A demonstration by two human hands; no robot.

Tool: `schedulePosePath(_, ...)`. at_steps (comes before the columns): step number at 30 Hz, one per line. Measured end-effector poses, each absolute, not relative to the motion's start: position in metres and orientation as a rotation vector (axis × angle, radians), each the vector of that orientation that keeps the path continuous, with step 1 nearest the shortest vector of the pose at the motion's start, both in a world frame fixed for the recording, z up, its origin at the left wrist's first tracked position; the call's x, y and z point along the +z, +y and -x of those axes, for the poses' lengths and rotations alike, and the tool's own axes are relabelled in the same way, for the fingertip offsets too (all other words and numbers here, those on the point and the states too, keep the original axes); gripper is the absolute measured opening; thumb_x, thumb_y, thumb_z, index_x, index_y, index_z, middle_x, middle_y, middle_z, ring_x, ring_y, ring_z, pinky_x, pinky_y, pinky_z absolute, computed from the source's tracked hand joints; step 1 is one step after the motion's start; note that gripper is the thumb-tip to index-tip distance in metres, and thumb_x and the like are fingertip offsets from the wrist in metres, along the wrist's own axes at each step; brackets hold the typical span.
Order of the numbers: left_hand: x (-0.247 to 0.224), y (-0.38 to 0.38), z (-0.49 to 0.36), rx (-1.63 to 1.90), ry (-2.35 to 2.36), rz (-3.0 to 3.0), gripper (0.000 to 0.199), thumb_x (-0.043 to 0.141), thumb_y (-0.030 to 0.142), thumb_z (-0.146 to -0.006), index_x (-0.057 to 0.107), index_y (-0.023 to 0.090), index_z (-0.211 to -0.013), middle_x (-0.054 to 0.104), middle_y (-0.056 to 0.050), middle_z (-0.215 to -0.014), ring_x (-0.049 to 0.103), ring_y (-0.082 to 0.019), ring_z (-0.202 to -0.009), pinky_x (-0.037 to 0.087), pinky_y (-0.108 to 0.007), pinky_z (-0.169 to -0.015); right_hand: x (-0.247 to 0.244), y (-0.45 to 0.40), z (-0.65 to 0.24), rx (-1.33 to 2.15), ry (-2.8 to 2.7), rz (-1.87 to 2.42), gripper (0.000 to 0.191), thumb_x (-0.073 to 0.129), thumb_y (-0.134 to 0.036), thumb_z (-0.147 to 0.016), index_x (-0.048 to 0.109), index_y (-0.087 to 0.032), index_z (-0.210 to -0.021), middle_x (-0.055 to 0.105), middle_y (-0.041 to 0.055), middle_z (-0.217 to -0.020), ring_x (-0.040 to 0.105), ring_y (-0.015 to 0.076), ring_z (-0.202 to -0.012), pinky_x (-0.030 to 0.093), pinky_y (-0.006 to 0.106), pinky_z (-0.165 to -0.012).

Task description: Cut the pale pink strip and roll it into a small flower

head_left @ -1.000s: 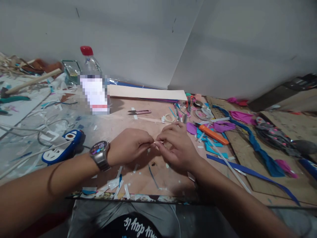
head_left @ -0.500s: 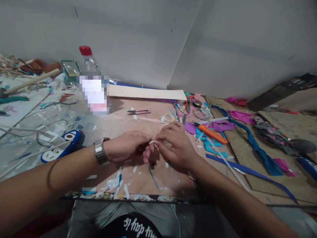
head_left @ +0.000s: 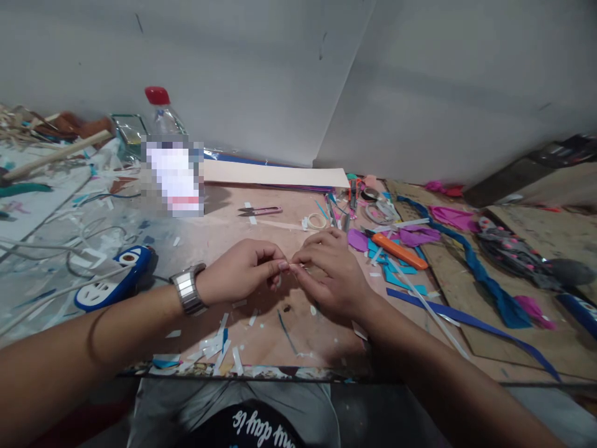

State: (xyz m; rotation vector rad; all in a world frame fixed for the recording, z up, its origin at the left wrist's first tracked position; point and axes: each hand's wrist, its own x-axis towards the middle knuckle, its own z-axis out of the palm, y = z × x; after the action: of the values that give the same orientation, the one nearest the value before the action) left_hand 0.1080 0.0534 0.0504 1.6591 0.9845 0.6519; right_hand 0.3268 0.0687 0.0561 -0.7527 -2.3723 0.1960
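Note:
Over the middle of the worktable, my left hand (head_left: 242, 267) and my right hand (head_left: 333, 274) meet at the fingertips. Both are closed in a pinch. A tiny pale piece (head_left: 290, 265) shows between the fingertips, mostly hidden and too small to name. My left wrist wears a metal watch (head_left: 188, 289). Beyond the hands lie pink-handled thread snips (head_left: 260, 211) and a small roll of tape (head_left: 317, 221). An orange utility knife (head_left: 400, 251) rests to the right of my right hand, among blue and purple scraps.
A red-capped bottle (head_left: 163, 115) stands at the back left beside a blurred-out patch. A blue and white power strip (head_left: 114, 280) with cables lies left. Paper scraps (head_left: 214, 345) litter the front edge. A twisted blue strip (head_left: 476, 267) crosses brown boards at right.
My left hand has turned slightly, its fingers now curled in more. Less of the pale piece shows between the fingertips. My right hand has hardly moved.

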Motion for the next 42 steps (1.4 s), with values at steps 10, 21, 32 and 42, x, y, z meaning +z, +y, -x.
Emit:
schedulePosePath(10, 0.0449, 0.0517, -0.1049, 0.928, 0.988, -2.723, 0.026, 0.046, 0.022, -0.104, 0.068, 0.015, -0.092, 0.069, -0.003, -0.079, 0.061, -0.016, -0.071, 0.041, -0.028, -0.065, 0.0575, 0.0671, -0.3262, 0.333, -2.291, 0.779, 0.004, 0.067, -0.019, -0.092, 0.07, -0.02, -0.088, 0.069, 0.0024, -0.081, 0.061, 0.0206, -0.086, 0.04, 0.041, -0.086)
schedulePosePath(21, 0.0451, 0.0514, -0.1048, 1.087, 0.97, -2.733, 0.026, 0.048, 0.027, -0.105, 0.065, 0.016, -0.089, 0.067, -0.001, -0.076, 0.06, -0.014, -0.068, 0.042, -0.026, -0.064, 0.0584, 0.0651, -0.3264, 0.305, -2.27, 0.739, 0.004, 0.069, -0.02, -0.092, 0.068, -0.021, -0.088, 0.069, 0.0012, -0.08, 0.062, 0.0202, -0.086, 0.042, 0.041, -0.085)
schedulePosePath(32, 0.046, 0.0506, -0.1055, 1.198, 1.054, -2.601, 0.022, 0.06, 0.032, -0.101, 0.067, 0.016, -0.088, 0.071, 0.0, -0.076, 0.063, -0.012, -0.066, 0.044, -0.023, -0.064, 0.0606, 0.0648, -0.3257, 0.169, -2.271, 0.722, 0.005, 0.067, -0.02, -0.093, 0.067, -0.021, -0.088, 0.071, 0.0003, -0.077, 0.063, 0.0198, -0.084, 0.04, 0.042, -0.088)
schedulePosePath(42, 0.0443, 0.0499, -0.1056, 1.176, 1.012, -2.593, 0.021, 0.055, 0.028, -0.103, 0.072, 0.016, -0.101, 0.078, -0.002, -0.088, 0.071, -0.014, -0.075, 0.05, -0.025, -0.069, 0.0594, 0.0644, -0.325, 0.198, -2.25, 0.722, 0.005, 0.067, -0.02, -0.092, 0.069, -0.023, -0.089, 0.072, -0.0003, -0.077, 0.064, 0.0204, -0.083, 0.041, 0.043, -0.088)
